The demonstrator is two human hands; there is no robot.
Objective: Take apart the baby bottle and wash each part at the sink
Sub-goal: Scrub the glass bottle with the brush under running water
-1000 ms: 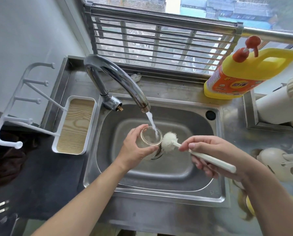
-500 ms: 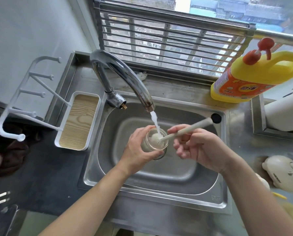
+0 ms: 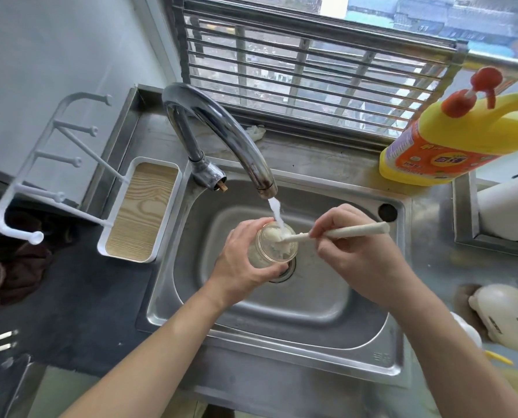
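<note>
**First speaker:** What is shown at the centre?

**Second speaker:** A clear, round, wide-mouthed baby bottle body point(image 3: 266, 254) is held over the middle of a stainless-steel sink basin point(image 3: 372, 342), just above the drain. Its mouth is turned upward and a little to the right. A thin stream of water point(image 3: 275, 211) is poured into it from a curved chrome tap point(image 3: 221, 131).

**First speaker:** How are the hands placed?

**Second speaker:** The bottle is gripped from the left by the left hand point(image 3: 242, 263), with fingers and thumb wrapped round its wall. Just to the right, a cream-handled bottle brush point(image 3: 354, 231) is clasped by the curled fingers of the right hand point(image 3: 354, 251). Its foamy head is already pushed inside the bottle's mouth.

**First speaker:** Which relation is the next stroke turned on?

**Second speaker:** The brush's long axis is laid almost left to right, with its free end toward the far right, while the bottle's axis is nearer upright. The mouth is therefore entered at a slant. The handle would probably need to be raised before the bottom could be scrubbed.

**First speaker:** And further out?

**Second speaker:** A white peg rack with a wood-grain tray point(image 3: 143, 212) is seen to the left of the sink. A yellow detergent jug with a red pump point(image 3: 462, 137) is seen at the far right.
</note>
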